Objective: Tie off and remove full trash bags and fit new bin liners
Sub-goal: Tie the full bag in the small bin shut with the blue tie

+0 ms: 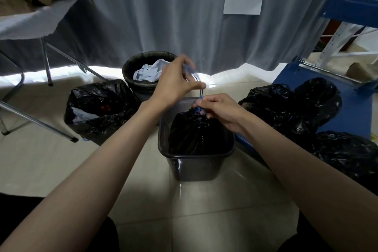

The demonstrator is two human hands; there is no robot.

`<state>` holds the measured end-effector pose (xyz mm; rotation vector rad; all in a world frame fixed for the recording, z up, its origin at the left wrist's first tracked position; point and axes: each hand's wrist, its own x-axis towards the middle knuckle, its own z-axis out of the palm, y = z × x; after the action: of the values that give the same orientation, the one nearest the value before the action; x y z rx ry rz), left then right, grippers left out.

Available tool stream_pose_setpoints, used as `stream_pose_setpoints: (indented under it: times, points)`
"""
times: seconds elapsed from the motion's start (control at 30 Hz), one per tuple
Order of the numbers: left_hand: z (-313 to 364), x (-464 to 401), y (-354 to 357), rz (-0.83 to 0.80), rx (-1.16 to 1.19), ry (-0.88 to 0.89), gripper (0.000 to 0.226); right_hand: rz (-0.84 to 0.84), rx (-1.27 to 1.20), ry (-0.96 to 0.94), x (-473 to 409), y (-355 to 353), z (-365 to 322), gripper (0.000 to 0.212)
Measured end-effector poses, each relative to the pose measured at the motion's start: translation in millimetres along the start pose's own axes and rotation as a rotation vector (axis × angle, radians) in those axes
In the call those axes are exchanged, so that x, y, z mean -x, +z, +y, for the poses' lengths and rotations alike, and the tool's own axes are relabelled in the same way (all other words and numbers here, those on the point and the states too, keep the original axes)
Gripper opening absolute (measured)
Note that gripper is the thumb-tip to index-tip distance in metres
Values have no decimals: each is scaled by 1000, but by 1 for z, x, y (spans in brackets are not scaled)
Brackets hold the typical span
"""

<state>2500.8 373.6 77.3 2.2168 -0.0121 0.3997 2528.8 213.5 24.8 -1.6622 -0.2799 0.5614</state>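
Black trash bag [196, 131] sits gathered inside square bin [196, 168] on floor. Right hand [216, 110] pinches blue drawstring [200, 96] at bag neck; left hand [176, 82] just above, fingers closed pulling drawstring upward.

Glossy crinkled black plastic bag [196, 133] in a smooth dark plastic bin [190, 168]; shiny floor tiles [41, 161]; matt grey cloth curtain [163, 10].
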Motion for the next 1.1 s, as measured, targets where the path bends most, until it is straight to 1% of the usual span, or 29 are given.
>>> stream_pose_setpoints:
  times: [0.03,0.07,0.1,0.17,0.2,0.27,0.4,0.53,0.6,0.67,0.73,0.9,0.97,1.1]
  points:
    - [-8,-1,3,-32,35,-34,56,4,-14,11,0,0,0,16]
    - [-16,-1,4,-82,45,-55,60,9,-25,20,-1,-1,0,16]
    - [-22,-1,5,-145,51,-61,57,12,-40,31,0,-1,-1,18]
    - [-31,1,7,-271,61,-45,37,21,-71,55,0,-3,-2,21]
    - [-32,2,9,-305,64,-33,26,24,-86,65,1,-2,-2,21]
    - [-33,6,13,-309,58,-13,18,24,-105,85,3,-1,-2,20]
    - [-32,8,15,-264,-56,80,16,37,-131,120,4,-2,-2,17]
    - [-36,7,15,-223,-87,83,15,65,-179,118,6,-4,-3,11]
    - [-38,7,16,-212,-106,88,15,96,-238,111,6,-6,0,14]
    - [-40,8,17,-235,-74,65,16,120,-290,107,6,-8,1,21]
    - [-44,9,20,-278,-16,2,14,138,-317,109,6,-10,2,22]
    - [-50,11,20,-319,115,-93,11,149,-309,95,10,-8,0,10]
    - [-49,13,20,-344,191,-117,15,145,-289,69,9,-7,0,6]
    - [-49,16,24,-359,285,-139,23,125,-228,29,8,-3,1,7]
